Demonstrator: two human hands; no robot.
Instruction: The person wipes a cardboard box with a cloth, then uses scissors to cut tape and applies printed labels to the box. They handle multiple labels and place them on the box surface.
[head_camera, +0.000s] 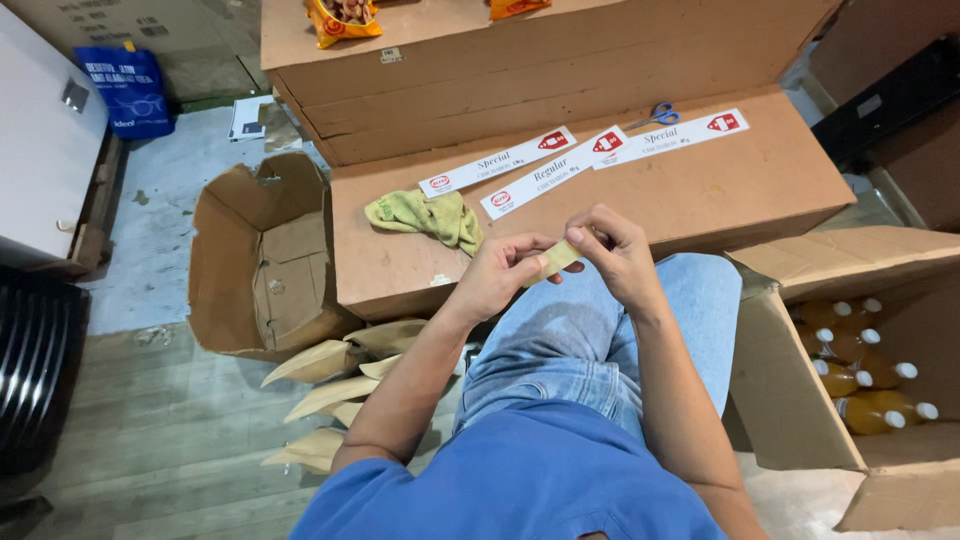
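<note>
To our right, an open cardboard box (790, 400) holds bottles (865, 385) of amber liquid with white caps, lying on their sides with the caps towards the right. To our left another open carton (255, 265) stands with nothing visible inside, and tan paper pouches (335, 385) fan out on the plank floor beside it.

We hold a small pale, flat strip (556, 261) between both hands, above our denim-clad knee and just off the near edge of the big flat cardboard box (700, 190) that serves as our work surface. Our left hand (497, 275) pinches its lower end, our right hand (615, 255) its upper end, fingers clamped on it. Its long axis slants from lower left to upper right.

On the box top lie a crumpled green cloth (425, 215) near the left edge, three long white label strips (585, 155) side by side, and blue-handled scissors (655, 115) near the far edge.
</note>
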